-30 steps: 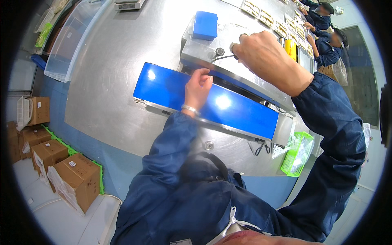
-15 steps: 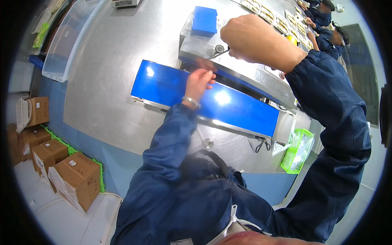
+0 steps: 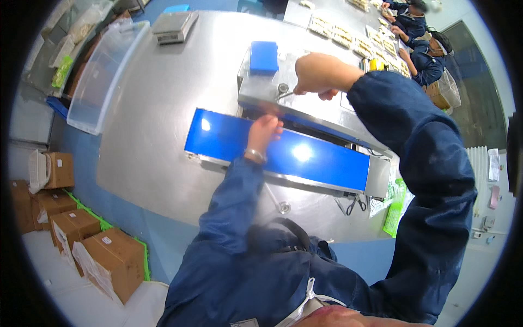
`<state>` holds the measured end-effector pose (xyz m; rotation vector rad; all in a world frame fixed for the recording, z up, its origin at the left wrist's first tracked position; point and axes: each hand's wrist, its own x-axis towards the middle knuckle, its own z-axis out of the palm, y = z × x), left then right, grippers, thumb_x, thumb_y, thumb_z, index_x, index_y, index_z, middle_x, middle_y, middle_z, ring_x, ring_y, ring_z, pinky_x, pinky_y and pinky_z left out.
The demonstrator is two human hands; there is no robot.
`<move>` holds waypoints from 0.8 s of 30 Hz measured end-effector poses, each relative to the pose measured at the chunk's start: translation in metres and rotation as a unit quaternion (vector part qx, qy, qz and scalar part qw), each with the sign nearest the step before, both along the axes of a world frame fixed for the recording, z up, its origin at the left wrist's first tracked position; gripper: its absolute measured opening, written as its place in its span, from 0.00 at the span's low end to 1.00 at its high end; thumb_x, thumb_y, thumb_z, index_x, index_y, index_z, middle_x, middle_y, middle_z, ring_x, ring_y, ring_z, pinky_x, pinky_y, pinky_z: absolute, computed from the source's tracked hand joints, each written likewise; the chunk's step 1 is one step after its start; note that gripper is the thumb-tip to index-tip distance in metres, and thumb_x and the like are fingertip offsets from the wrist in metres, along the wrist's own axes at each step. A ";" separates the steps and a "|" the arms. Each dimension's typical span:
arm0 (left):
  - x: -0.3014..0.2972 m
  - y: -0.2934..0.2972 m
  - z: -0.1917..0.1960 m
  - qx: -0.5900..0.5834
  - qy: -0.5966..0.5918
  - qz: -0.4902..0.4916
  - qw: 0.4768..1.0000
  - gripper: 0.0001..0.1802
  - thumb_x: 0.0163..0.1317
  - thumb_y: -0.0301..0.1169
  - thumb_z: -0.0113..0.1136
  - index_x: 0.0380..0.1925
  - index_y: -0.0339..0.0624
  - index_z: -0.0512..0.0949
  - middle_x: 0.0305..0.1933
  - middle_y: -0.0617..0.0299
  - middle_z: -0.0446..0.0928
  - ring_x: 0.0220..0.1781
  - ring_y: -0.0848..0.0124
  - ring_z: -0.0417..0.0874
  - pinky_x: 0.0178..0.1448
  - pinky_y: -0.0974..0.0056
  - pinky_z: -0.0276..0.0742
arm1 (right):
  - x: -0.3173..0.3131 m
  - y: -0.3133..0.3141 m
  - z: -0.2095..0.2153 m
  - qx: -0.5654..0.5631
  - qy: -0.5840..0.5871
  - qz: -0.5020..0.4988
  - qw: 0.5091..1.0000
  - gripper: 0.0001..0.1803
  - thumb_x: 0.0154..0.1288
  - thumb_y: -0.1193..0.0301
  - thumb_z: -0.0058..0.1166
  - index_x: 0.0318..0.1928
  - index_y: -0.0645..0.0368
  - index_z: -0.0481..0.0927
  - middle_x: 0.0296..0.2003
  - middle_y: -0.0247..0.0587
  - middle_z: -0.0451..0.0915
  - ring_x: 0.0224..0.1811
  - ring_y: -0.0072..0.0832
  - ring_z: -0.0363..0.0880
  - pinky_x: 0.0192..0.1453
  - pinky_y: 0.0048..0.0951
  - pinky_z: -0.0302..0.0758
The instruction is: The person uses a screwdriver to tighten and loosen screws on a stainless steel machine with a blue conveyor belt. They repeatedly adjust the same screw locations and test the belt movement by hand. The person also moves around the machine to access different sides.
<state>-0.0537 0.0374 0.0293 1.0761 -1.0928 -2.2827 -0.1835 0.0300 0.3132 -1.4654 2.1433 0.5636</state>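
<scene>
A steel sealing-type machine with a blue conveyor belt [image 3: 327, 166] stands in front of me. My right hand [image 3: 320, 74] is closed round a thin metal rod-like tool [image 3: 285, 95], beside a round knob [image 3: 283, 87] on the machine's steel housing [image 3: 256, 90]. Most of the tool is hidden in the fist, so its exact kind does not show. Above the belt's left half, my left hand [image 3: 265, 132] has its fingers bent together at the housing's lower edge. Whether anything lies between those fingertips cannot be made out.
A blue box [image 3: 263, 56] sits on the housing. Scissors [image 3: 357, 205] and a green basket [image 3: 393, 215] lie at the belt's right end. A scale [image 3: 175, 27] stands far left, cartons [image 3: 111, 259] on the floor. Co-workers [image 3: 427, 57] stand by food trays [image 3: 343, 37] at far right.
My view has shifted, so the machine appears lower. My right hand has come down closer to the housing with the tool beside the knob. The left hand stays at the housing edge.
</scene>
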 end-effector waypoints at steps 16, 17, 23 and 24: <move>0.024 -0.085 -0.011 -0.391 -0.125 0.089 0.908 0.28 0.66 0.37 0.67 0.60 0.29 0.74 0.57 0.45 0.81 0.59 0.59 0.83 0.63 0.58 0.77 | -0.042 0.396 -0.127 -0.344 -0.341 -0.510 0.711 0.22 0.72 0.57 0.57 0.54 0.63 0.83 0.25 0.32 0.80 0.23 0.17 0.77 0.26 0.20 0.73; 0.026 -0.086 -0.014 -0.398 -0.122 0.090 0.905 0.28 0.67 0.37 0.67 0.61 0.29 0.74 0.57 0.44 0.81 0.59 0.59 0.83 0.63 0.58 0.77 | -0.035 0.423 -0.147 -0.356 -0.335 -0.568 0.662 0.22 0.72 0.56 0.57 0.53 0.63 0.83 0.24 0.32 0.80 0.21 0.17 0.76 0.24 0.20 0.71; 0.027 -0.097 -0.015 -0.365 -0.124 0.102 0.917 0.26 0.66 0.35 0.68 0.58 0.27 0.75 0.55 0.48 0.82 0.56 0.64 0.83 0.59 0.62 0.78 | -0.020 0.516 -0.202 -0.410 -0.328 -0.669 0.526 0.19 0.72 0.55 0.58 0.35 0.59 0.81 0.22 0.34 0.80 0.18 0.18 0.76 0.20 0.21 0.68; 0.027 -0.102 -0.013 -0.345 -0.139 0.094 0.923 0.26 0.66 0.35 0.69 0.57 0.27 0.76 0.54 0.49 0.82 0.54 0.65 0.83 0.58 0.63 0.78 | -0.026 0.517 -0.204 -0.408 -0.329 -0.664 0.533 0.17 0.72 0.56 0.58 0.38 0.59 0.82 0.23 0.33 0.80 0.19 0.17 0.76 0.20 0.20 0.68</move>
